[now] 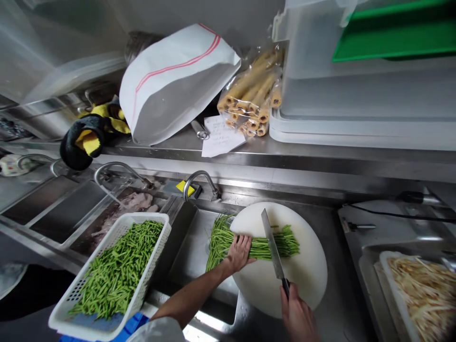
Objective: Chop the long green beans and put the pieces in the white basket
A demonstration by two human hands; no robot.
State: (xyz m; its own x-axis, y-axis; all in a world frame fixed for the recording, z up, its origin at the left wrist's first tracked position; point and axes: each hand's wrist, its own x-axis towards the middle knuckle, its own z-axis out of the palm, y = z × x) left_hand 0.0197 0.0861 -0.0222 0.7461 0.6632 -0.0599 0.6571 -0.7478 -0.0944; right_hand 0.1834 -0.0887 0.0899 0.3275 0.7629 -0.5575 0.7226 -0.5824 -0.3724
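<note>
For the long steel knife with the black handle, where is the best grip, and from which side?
Probably the black handle, approached from the person's near side, as the right hand holds it. The long steel blade points away from the person and reaches over the bundle of long green stalks, so the handle seems the safer end.

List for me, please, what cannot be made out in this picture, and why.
All in the head view:
Paper note: writing too small and faint to read.
Green stalks: partly hidden under the left hand.
Knife: handle's end covered by the right hand.
Tray of pale strips: cut off by the right edge.
</note>
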